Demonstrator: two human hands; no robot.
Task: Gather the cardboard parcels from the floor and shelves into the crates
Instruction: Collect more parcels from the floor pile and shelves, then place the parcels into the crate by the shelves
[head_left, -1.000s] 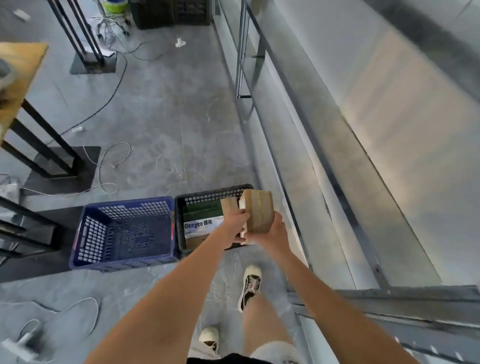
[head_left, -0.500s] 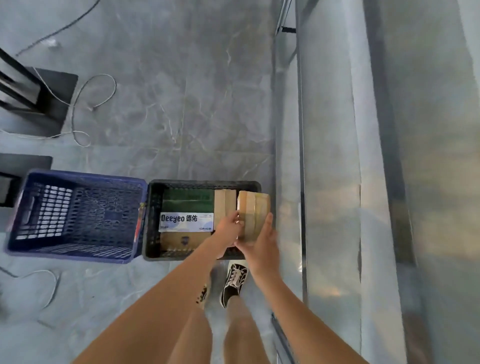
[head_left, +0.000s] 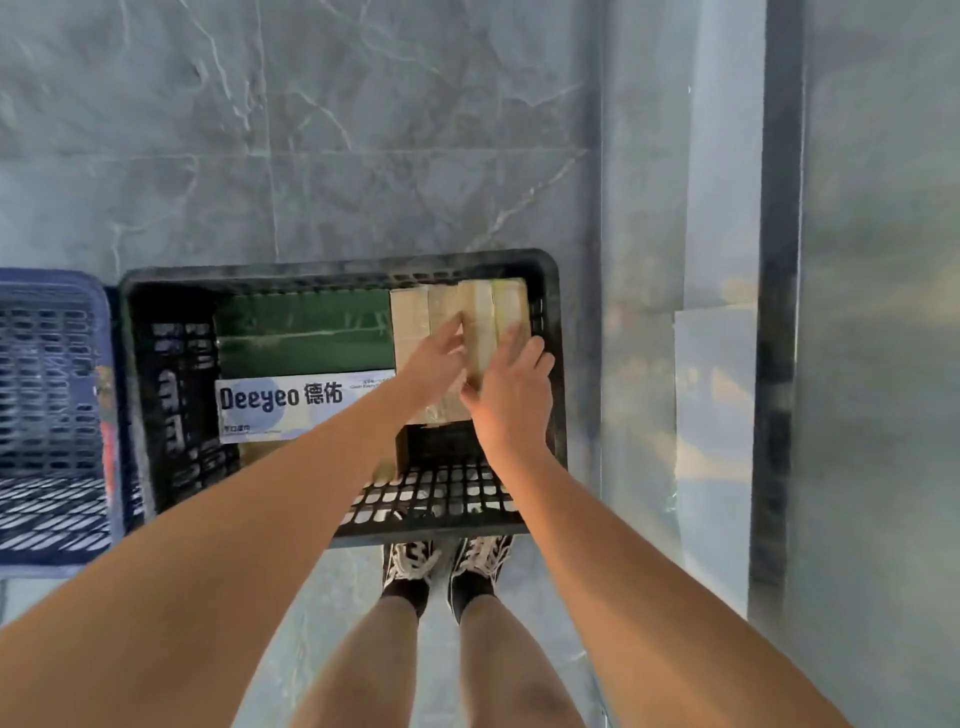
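A small taped cardboard parcel (head_left: 488, 322) stands on edge over the right end of the black crate (head_left: 337, 273). My left hand (head_left: 434, 364) holds its left side and my right hand (head_left: 511, 387) grips its right side, both inside the crate's rim. Just left of it, another brown parcel (head_left: 410, 317) lies in the crate. A green box with a white "Deeyeo" label (head_left: 291, 405) fills the crate's middle.
A blue crate (head_left: 52, 415) stands directly left of the black one with nothing visible inside. A metal shelf frame (head_left: 774, 312) runs along the right. My feet (head_left: 447, 566) stand at the black crate's near edge on the grey tiled floor.
I have stepped up to the black crate and now look straight down. Both hands have lowered the parcel from above the rim into the crate's right end.
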